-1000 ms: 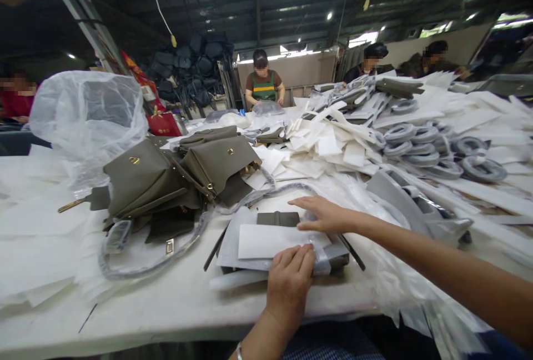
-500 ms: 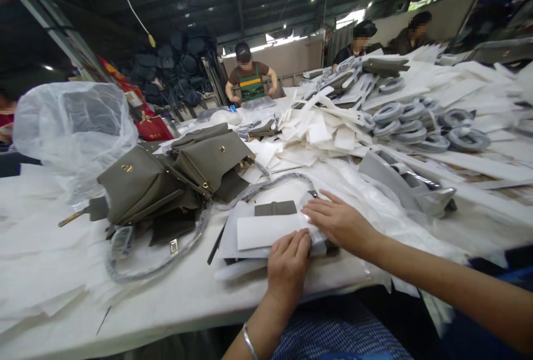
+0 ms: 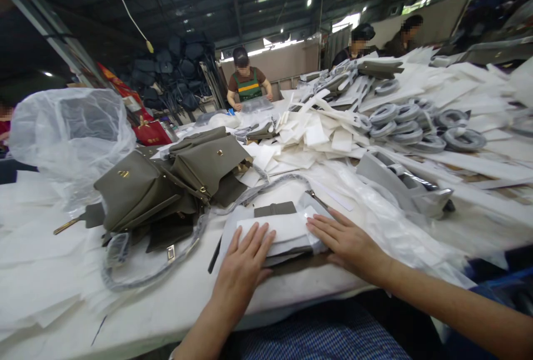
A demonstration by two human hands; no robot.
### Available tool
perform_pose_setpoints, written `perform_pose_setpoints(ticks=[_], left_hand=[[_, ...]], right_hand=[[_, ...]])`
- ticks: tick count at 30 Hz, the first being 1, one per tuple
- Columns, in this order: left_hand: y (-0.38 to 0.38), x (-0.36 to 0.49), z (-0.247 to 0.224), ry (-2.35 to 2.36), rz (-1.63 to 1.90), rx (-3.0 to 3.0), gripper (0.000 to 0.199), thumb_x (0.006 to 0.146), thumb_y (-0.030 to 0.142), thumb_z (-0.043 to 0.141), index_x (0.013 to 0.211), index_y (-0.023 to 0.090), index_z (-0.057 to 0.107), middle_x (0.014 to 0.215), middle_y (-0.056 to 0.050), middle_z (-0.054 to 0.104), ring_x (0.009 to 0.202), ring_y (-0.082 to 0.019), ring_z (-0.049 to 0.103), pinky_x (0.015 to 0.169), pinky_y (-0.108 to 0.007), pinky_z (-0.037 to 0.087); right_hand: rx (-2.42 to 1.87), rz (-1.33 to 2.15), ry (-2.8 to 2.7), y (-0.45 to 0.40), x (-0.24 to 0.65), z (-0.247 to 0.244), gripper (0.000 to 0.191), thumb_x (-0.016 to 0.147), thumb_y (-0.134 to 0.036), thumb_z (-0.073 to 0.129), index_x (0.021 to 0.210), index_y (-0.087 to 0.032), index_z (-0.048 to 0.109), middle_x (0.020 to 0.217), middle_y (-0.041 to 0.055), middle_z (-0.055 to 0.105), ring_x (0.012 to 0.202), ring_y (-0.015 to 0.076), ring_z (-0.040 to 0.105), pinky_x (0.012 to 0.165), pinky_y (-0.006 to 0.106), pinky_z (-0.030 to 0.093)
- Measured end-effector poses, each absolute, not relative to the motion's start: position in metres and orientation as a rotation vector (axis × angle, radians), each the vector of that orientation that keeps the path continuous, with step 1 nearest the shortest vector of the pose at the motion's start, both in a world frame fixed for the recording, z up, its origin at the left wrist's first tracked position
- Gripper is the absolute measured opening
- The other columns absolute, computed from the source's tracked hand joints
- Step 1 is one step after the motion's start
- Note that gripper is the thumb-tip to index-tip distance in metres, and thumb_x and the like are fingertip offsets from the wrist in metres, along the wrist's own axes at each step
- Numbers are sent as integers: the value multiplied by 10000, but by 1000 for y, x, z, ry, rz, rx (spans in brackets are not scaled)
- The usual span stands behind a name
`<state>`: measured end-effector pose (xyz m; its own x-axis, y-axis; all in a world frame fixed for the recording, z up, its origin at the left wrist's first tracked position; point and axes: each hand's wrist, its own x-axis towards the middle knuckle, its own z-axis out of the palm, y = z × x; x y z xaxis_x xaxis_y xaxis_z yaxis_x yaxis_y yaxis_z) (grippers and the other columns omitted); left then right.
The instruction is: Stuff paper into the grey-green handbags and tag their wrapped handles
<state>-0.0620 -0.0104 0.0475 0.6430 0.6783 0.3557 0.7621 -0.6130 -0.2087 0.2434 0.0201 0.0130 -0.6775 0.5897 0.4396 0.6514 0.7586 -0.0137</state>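
A flat olive handbag [image 3: 275,208] lies before me, with a white foam sheet [image 3: 287,228] and thin wrapping paper over it. My left hand [image 3: 245,257] rests flat on the left part of the foam sheet, fingers spread. Over the right end, my right hand [image 3: 343,238] lies with outstretched fingers on the sheet and paper. A plastic-wrapped strap [image 3: 291,179] curves behind the handbag. Left of it, olive handbags [image 3: 141,188] are heaped with gold clasps showing. My palms hide parts of the sheet.
A clear plastic bag [image 3: 70,132] stands at the left. White foam pieces [image 3: 316,129] and coiled wrapped straps [image 3: 400,121] are piled at the back right. A grey bundle [image 3: 400,182] lies to the right. A co-worker [image 3: 249,83] in a green apron is across the table.
My left hand has moved left from the handbag's near edge and spread flat on the foam sheet. My right hand stays near the right end. The view has shifted slightly.
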Motion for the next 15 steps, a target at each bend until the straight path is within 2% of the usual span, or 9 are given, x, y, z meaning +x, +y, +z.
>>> perform_pose_setpoints(ticks=[3,7,10,12,15], left_hand=[[-10,-81,41,-1138,-329,-2486,657,877,219,682,1477,199,416,1516,-100,479,1389,-281,461,1120,-474,439],[-12,-80,17,-1180,-542,-2421,464,965,124,495,1425,176,490,1422,-86,584,1300,-231,563,1035,-386,513],[-14,-75,4,-1222,-678,-2385,447,969,90,462,1405,177,515,1388,-78,615,1276,-222,583,1012,-371,520],[-15,-74,2,-1227,-726,-2376,449,966,84,464,1399,183,521,1377,-75,624,1271,-220,587,1007,-367,517],[-17,-75,1,-1253,-750,-2380,478,957,90,470,1421,200,500,1379,-80,622,1271,-225,586,1011,-371,506]], right_hand=[[-1005,-245,-2471,20,250,19,701,788,-16,601,1453,-200,479,1447,107,561,1328,307,527,1156,571,334],[-1051,-116,-2314,-3,243,16,417,927,-136,536,1320,-255,610,1291,79,682,1184,277,632,1045,475,476],[-1167,346,-2191,-24,229,9,274,958,-277,531,1201,-248,655,1036,72,757,915,233,715,843,363,572],[-1306,733,-2073,-30,219,8,252,944,-345,548,1151,-240,646,859,43,749,743,211,708,712,322,578],[-1330,1192,-1839,-30,205,12,201,887,-393,611,1013,-239,643,846,23,727,756,199,696,713,302,567]])
